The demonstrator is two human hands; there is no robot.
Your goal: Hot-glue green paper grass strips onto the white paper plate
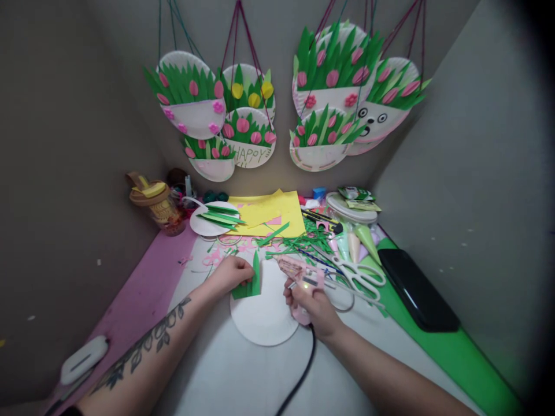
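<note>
A round white paper plate (264, 320) lies on the white tabletop in front of me. At its upper left sit green paper leaves (256, 277), one of them pointing up. The fingers of my left hand (234, 273) are closed at these leaves, pinching the paper at the plate's left edge. My right hand (314, 306) is wrapped round a pink hot glue gun (303, 271) over the plate's right side. Its nozzle points up and left, short of the leaves, and a black cord (307, 361) runs down from its handle.
Behind the plate lie green paper scraps (318, 238), yellow sheets (281, 216) and a small plate with cut leaves (219, 216). White scissors (358, 274) and a black case (416, 289) are at right. A cup (162, 208) stands at left; several plate baskets (325, 156) hang behind.
</note>
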